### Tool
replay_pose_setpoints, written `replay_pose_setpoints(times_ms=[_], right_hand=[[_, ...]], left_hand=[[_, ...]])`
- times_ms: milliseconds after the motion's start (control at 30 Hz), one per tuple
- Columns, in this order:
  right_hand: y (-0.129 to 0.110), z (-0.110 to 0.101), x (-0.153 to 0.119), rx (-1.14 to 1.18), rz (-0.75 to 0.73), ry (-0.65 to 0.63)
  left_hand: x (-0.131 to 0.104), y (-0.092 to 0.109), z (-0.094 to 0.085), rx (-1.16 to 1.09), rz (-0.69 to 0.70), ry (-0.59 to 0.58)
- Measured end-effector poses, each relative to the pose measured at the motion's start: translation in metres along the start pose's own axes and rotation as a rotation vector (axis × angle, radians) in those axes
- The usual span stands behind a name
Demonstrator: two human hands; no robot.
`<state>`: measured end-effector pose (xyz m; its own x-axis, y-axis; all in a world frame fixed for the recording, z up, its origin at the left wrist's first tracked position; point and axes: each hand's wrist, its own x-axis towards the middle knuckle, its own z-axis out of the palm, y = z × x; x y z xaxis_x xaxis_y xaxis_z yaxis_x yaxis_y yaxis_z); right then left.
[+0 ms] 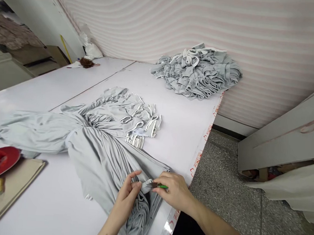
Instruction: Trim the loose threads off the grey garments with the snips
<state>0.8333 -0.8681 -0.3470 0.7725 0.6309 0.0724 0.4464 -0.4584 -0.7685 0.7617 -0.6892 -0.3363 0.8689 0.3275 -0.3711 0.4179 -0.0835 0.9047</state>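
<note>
A heap of light grey garments [100, 145] lies across the white table, bunched in the middle, with white-trimmed edges fanned out behind. At its near end, by the table's right edge, my left hand [129, 191] pinches a fold of grey fabric between thumb and fingers. Just right of it, my right hand [173, 189] is closed on a small tool [160, 185] with a green end and a dark part, whose tip meets the raised fold. The exact kind of tool is too small to tell.
A second grey garment pile [198, 72] sits at the table's far right corner. At the left are a red plate [14, 153] with red cloth, a beige folded cloth [27, 172] and a dark object. White boards [281, 131] lean beyond the table's right edge [200, 153].
</note>
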Motion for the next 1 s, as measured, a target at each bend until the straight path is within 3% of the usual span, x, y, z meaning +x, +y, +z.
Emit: replay_pose_setpoints(times_ms=[233, 333, 467, 733, 833, 933, 1000], right_hand=[[0.0, -0.004, 0.005, 0.005, -0.03, -0.021], [0.004, -0.004, 0.005, -0.003, -0.011, -0.007], [0.006, -0.003, 0.0, -0.128, -0.104, 0.002], [0.007, -0.001, 0.004, -0.05, -0.075, 0.006], [0.016, -0.005, 0.0, 0.06, 0.066, 0.058], [0.028, -0.007, -0.005, 0.206, 0.204, 0.112], [0.034, -0.005, -0.006, 0.279, 0.271, 0.14]], left_hand=[[0.004, 0.006, -0.002, 0.013, -0.031, -0.087], [0.008, 0.008, -0.005, -0.091, -0.125, -0.121], [0.016, 0.003, -0.007, -0.212, -0.183, -0.143], [0.02, 0.008, -0.004, -0.093, -0.15, -0.199], [0.019, 0.011, -0.004, 0.149, 0.024, -0.195], [0.019, 0.008, -0.001, 0.47, 0.379, -0.023], [0.021, 0.007, 0.006, 0.52, 0.547, 0.002]])
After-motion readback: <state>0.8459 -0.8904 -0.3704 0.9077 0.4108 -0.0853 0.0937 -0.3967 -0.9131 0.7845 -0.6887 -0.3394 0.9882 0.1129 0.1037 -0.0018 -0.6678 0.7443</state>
